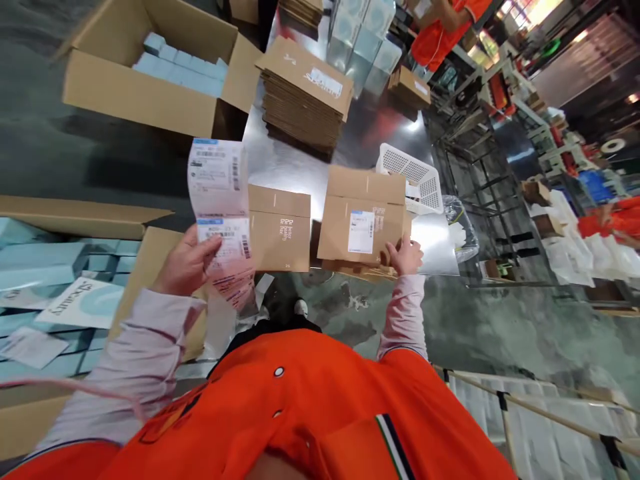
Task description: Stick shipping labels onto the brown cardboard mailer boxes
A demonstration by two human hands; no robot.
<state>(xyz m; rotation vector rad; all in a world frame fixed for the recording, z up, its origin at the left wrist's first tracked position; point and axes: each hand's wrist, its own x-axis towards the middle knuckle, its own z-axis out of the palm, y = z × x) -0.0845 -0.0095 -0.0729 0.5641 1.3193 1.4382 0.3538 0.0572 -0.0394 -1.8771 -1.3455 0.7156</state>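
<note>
My left hand (187, 261) is closed on a strip of white shipping labels (220, 200) that stands up above the fingers and hangs down below them. My right hand (406, 255) grips the near right corner of a small closed cardboard box (350, 207) with a white label stuck on its top. That box rests on the metal table (285, 163) at its near edge. A second small closed cardboard box (280, 230) without a label lies just left of it, between my two hands.
A stack of flat cardboard blanks (305, 93) sits further back on the table, with a white perforated basket (415, 177) to the right. Open cartons of pale blue boxes (180, 67) stand at left. A person in orange (445, 27) works at the far end.
</note>
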